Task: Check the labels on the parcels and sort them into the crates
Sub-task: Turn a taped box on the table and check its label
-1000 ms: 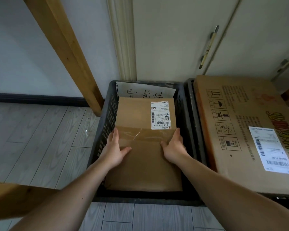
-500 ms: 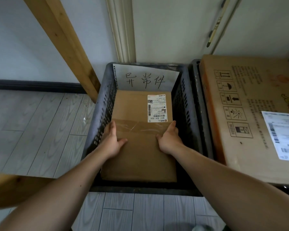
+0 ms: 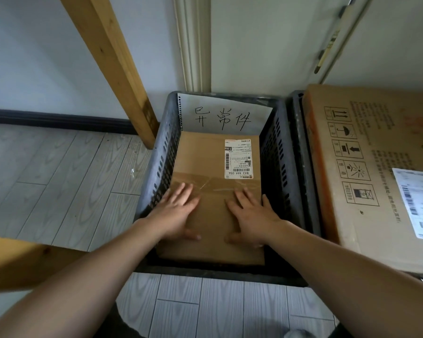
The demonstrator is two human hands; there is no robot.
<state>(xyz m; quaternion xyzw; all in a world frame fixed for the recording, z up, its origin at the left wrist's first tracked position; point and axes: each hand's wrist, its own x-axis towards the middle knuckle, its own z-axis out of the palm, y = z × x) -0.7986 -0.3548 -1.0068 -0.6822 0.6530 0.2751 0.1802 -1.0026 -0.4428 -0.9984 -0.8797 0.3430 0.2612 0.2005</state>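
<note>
A flat brown cardboard parcel (image 3: 200, 157) lies inside a dark slotted plastic crate (image 3: 156, 172) on the floor. A white shipping label (image 3: 237, 159) sits near its far right corner, and clear tape runs across its middle. My left hand (image 3: 176, 213) lies flat on the parcel's left half, fingers straight and spread. Flat on the right half rests my right hand (image 3: 252, 213), fingers also straight. A white paper sign (image 3: 225, 115) with handwritten characters leans against the crate's far wall.
A large printed cardboard box (image 3: 366, 172) with its own label (image 3: 418, 201) covers a second crate (image 3: 296, 132) to the right. A slanted wooden beam (image 3: 112, 69) stands at the left, another (image 3: 15, 262) crosses the lower left. Cabinet doors (image 3: 266, 40) stand behind.
Both hands have let go of the parcel's side edges and now lie flat on its top. The parcel sits lower in the crate, and the view has tilted down.
</note>
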